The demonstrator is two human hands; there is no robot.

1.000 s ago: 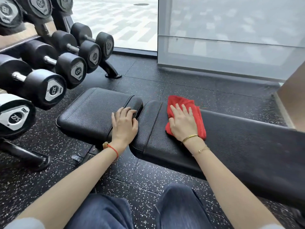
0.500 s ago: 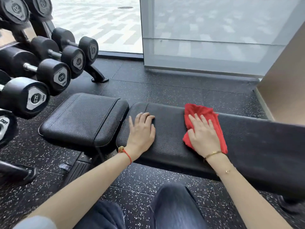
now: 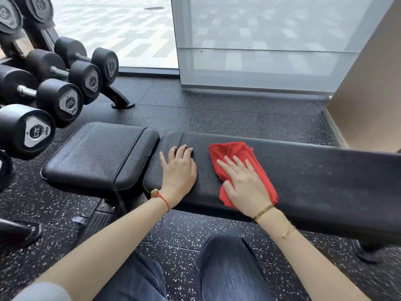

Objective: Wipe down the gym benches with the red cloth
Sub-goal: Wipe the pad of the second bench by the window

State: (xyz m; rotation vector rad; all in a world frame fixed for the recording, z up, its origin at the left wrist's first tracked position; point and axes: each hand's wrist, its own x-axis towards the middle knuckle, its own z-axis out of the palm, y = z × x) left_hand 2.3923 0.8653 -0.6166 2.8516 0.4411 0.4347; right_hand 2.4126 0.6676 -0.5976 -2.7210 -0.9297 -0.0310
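While wiping the long back pad (image 3: 325, 177), right hand (image 3: 247, 185) lying flat on the red cloth (image 3: 234, 152), fingers (image 3: 230, 165) straight and spread to press it over more leather, gripping nothing. Left hand (image 3: 179, 168) resting palm-down just beside the cloth, fingers relaxed and empty, likely for bracing. Seat pad (image 3: 95, 153) alongside, dumbbell rack (image 3: 54, 96) well apart.
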